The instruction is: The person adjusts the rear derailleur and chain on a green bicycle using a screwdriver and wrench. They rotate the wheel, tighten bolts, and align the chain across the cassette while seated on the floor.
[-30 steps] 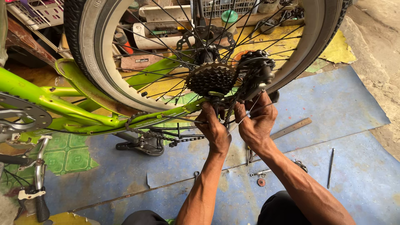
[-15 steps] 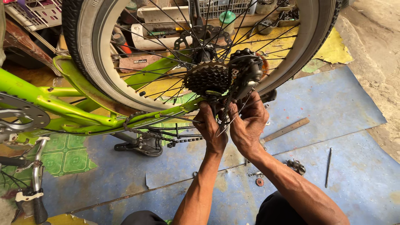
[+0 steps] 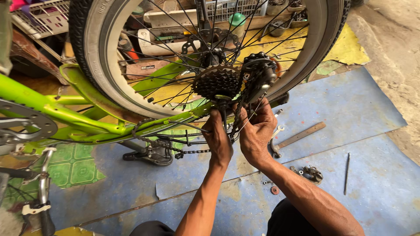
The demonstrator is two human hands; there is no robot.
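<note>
head view: both hands' fingers (image 3: 256,114) curl around derailleur (image 3: 259,78), fingertips hidden, grip unclear.

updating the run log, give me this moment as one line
left hand on chain below cassette | right hand gripping rear derailleur | green bike frame upside down

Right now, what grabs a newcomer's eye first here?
The bright green bike frame cutting across the left, with its rear wheel filling the top. At centre, just below the sprocket cluster, the left hand and right hand work close together at the derailleur and chain. Loose small parts and a flat metal bar lie on the blue mat, right.
</note>
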